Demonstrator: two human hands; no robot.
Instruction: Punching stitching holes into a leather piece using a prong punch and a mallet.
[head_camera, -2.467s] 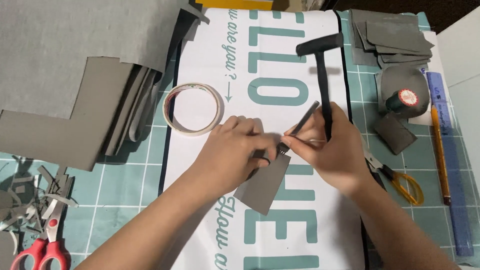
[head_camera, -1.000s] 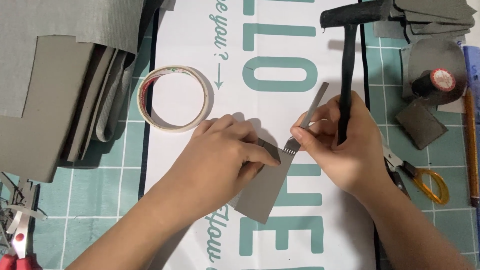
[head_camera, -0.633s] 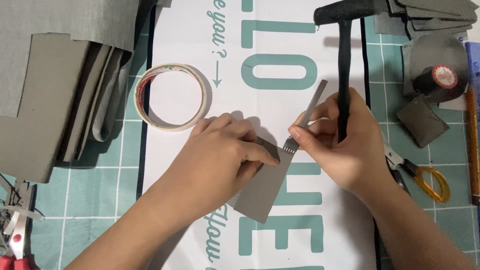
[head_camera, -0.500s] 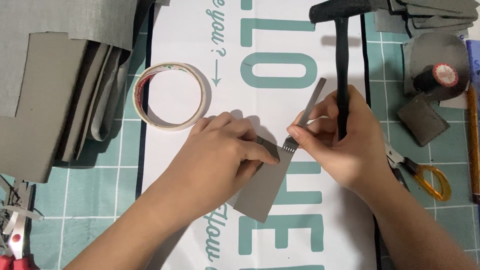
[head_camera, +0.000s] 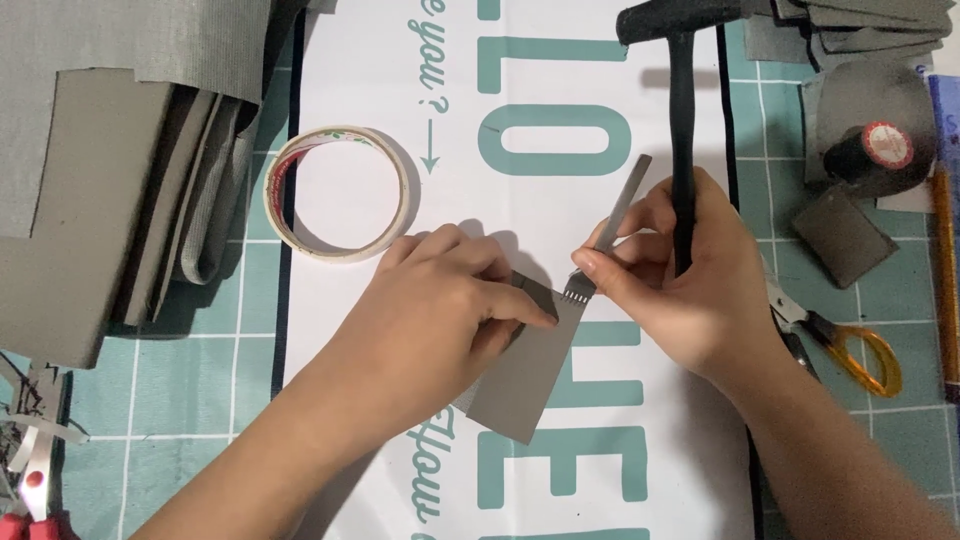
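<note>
The left hand (head_camera: 440, 310) presses the thin, pliable grey leather piece (head_camera: 525, 375) flat; the right hand (head_camera: 680, 275) grasps pronged chisel (head_camera: 610, 225) and hammer (head_camera: 683, 130); pin it near the edge.

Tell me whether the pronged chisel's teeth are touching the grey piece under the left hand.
Touching. The head view shows the pronged chisel, held in the right hand, with its teeth set on the top edge of the grey piece, which the left hand presses down.

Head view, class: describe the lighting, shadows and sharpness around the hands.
Head view: even overhead light, no glare; soft shadows beside the left hand, the tape roll and the hammer; right hand and pronged chisel sharp, no motion blur.
</note>
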